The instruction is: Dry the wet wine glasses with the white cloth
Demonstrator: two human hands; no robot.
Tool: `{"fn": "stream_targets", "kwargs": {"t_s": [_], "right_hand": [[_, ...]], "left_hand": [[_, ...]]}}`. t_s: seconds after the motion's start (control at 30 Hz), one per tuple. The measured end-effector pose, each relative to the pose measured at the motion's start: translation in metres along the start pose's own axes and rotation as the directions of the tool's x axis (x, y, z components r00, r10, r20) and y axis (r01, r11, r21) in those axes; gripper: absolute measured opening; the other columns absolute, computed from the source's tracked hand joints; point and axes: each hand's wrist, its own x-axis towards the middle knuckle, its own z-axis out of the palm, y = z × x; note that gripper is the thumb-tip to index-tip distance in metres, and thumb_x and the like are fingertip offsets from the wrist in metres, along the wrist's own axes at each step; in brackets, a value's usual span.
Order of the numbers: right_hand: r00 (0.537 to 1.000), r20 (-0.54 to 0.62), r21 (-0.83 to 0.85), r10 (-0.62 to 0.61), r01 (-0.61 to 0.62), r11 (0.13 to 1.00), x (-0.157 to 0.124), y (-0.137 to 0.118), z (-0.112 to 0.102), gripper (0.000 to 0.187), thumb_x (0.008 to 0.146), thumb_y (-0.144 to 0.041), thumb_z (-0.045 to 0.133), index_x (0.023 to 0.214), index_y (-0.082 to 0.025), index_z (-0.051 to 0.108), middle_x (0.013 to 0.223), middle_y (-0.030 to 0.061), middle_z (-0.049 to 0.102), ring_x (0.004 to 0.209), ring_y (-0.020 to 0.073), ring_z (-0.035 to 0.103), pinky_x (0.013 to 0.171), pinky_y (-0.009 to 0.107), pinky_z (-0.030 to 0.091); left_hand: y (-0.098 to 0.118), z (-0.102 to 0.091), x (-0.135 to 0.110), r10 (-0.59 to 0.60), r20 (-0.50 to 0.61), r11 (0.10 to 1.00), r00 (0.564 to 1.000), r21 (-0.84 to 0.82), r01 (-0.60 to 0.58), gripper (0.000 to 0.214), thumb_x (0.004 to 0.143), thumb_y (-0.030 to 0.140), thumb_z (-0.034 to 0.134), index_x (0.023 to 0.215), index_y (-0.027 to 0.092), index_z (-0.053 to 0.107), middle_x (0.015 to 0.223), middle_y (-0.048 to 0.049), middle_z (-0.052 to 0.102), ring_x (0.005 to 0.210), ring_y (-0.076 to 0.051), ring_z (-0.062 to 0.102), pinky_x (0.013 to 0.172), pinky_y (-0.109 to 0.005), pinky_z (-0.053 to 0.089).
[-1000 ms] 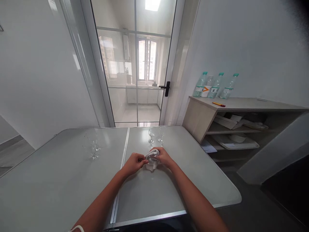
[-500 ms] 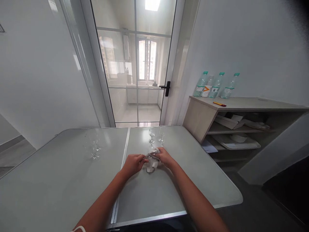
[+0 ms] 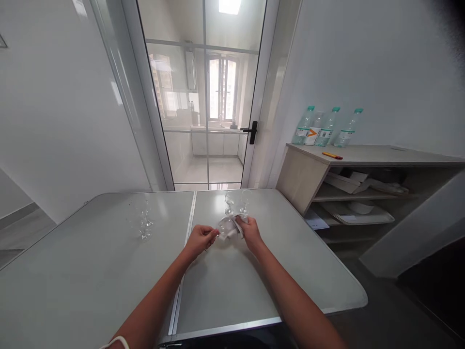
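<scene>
My left hand (image 3: 199,239) is closed in a pinch on the stem end of a clear stemmed glass (image 3: 224,226), which lies tilted sideways above the table. My right hand (image 3: 250,230) grips a white cloth (image 3: 239,224) against the bowl side of that glass. Part of the glass is covered by the cloth, and its outline is hard to make out. Just beyond my hands stand two more stemmed glasses, a left one (image 3: 228,203) and a right one (image 3: 244,199), both upright.
Several clear glasses (image 3: 144,231) stand on the left half of the grey table (image 3: 90,271). A metal seam (image 3: 189,220) divides the tabletop. At right, a wooden shelf unit (image 3: 301,174) bears several plastic bottles (image 3: 326,128) and an orange-yellow object (image 3: 332,155). A glass door (image 3: 207,97) lies beyond.
The cloth, which hung below the glass, is now gathered up around its bowl by my right hand. Both hands have shifted slightly, and the glass has turned.
</scene>
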Motion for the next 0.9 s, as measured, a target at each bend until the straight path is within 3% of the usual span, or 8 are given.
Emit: {"fn": "stream_targets", "kwargs": {"t_s": [0.1, 0.2, 0.3, 0.37, 0.5, 0.67, 0.77, 0.9], "right_hand": [[0.963, -0.045, -0.098, -0.266, 0.260, 0.961, -0.008, -0.013, -0.002, 0.043, 0.094, -0.053, 0.060, 0.118, -0.019, 0.069, 0.114, 0.0092, 0.073, 0.102, 0.0240, 0.066, 0.089, 0.035, 0.051], [0.782, 0.313, -0.334, -0.540, 0.622, 0.708, -0.021, -0.024, 0.007, 0.045, 0.096, -0.043, 0.060, 0.137, -0.022, 0.061, 0.145, 0.0127, 0.060, 0.136, 0.0293, 0.052, 0.116, 0.048, 0.037], [0.592, 0.646, -0.433, -0.481, 0.804, 0.407, -0.033, -0.032, 0.022, 0.050, 0.098, -0.035, 0.058, 0.146, -0.023, 0.054, 0.157, 0.0108, 0.048, 0.152, 0.0296, 0.033, 0.126, 0.057, 0.008], [0.551, 0.708, -0.440, -0.441, 0.834, 0.335, -0.037, -0.035, 0.028, 0.052, 0.097, -0.032, 0.057, 0.148, -0.023, 0.051, 0.154, 0.0096, 0.052, 0.151, 0.0287, 0.035, 0.127, 0.058, 0.001], [0.671, 0.621, -0.468, -0.406, 0.732, 0.494, -0.037, -0.035, 0.027, 0.039, 0.091, -0.035, 0.064, 0.128, -0.026, 0.068, 0.128, 0.0094, 0.070, 0.126, 0.0305, 0.057, 0.122, 0.055, 0.021], [0.940, 0.335, -0.225, -0.073, 0.155, 0.962, -0.031, -0.023, 0.017, 0.041, 0.087, -0.058, 0.063, 0.084, -0.019, 0.075, 0.079, 0.0080, 0.070, 0.079, 0.0267, 0.064, 0.079, 0.040, 0.050], [0.968, 0.235, 0.107, 0.094, -0.122, 0.987, -0.029, -0.020, 0.017, 0.045, 0.085, -0.065, 0.061, 0.085, -0.021, 0.073, 0.079, 0.0082, 0.070, 0.080, 0.0264, 0.064, 0.072, 0.037, 0.052], [0.980, 0.184, 0.265, 0.081, -0.129, 0.956, -0.027, -0.022, 0.026, 0.052, 0.086, -0.071, 0.052, 0.093, -0.023, 0.070, 0.094, 0.0092, 0.072, 0.089, 0.0269, 0.065, 0.072, 0.036, 0.052]], "left_hand": [[-0.003, -0.001, 0.002, -0.025, -0.050, 0.996, 0.998, -0.085, 0.021, 0.059, 0.089, 0.069, 0.053, 0.084, 0.013, 0.070, 0.056, 0.0018, 0.053, 0.042, -0.008, 0.039, 0.045, -0.023, 0.032], [-0.007, 0.007, 0.003, -0.013, -0.061, 0.996, 0.998, -0.092, 0.008, 0.058, 0.089, 0.068, 0.049, 0.079, 0.013, 0.066, 0.056, 0.0003, 0.055, 0.042, -0.009, 0.044, 0.046, -0.024, 0.037], [-0.008, 0.015, 0.004, 0.025, -0.043, 0.999, 0.999, -0.028, -0.026, 0.052, 0.091, 0.061, 0.046, 0.068, 0.016, 0.059, 0.052, -0.0007, 0.054, 0.043, -0.012, 0.050, 0.047, -0.025, 0.039], [-0.008, 0.016, 0.002, 0.066, -0.050, 0.997, 0.997, 0.051, -0.064, 0.045, 0.091, 0.051, 0.046, 0.062, 0.018, 0.056, 0.049, -0.0001, 0.052, 0.043, -0.013, 0.049, 0.047, -0.025, 0.038], [-0.004, 0.011, -0.007, 0.204, -0.026, 0.950, 0.979, 0.247, -0.191, 0.026, 0.082, 0.031, 0.060, 0.060, 0.019, 0.057, 0.054, -0.0013, 0.056, 0.053, -0.016, 0.054, 0.056, -0.026, 0.037], [0.000, 0.007, -0.018, 0.374, 0.161, 0.807, 0.913, 0.428, -0.406, 0.016, 0.088, 0.029, 0.062, 0.075, 0.022, 0.068, 0.069, -0.0039, 0.067, 0.065, -0.018, 0.062, 0.065, -0.027, 0.041], [0.003, 0.008, -0.018, 0.462, 0.179, 0.720, 0.869, 0.497, -0.485, 0.018, 0.095, 0.030, 0.056, 0.087, 0.022, 0.069, 0.072, -0.0038, 0.069, 0.066, -0.016, 0.063, 0.065, -0.026, 0.042], [0.007, 0.014, -0.013, 0.377, -0.071, 0.903, 0.924, 0.252, -0.349, 0.010, 0.093, 0.031, 0.060, 0.092, 0.021, 0.062, 0.073, -0.0002, 0.069, 0.063, -0.014, 0.062, 0.064, -0.024, 0.045]]}}
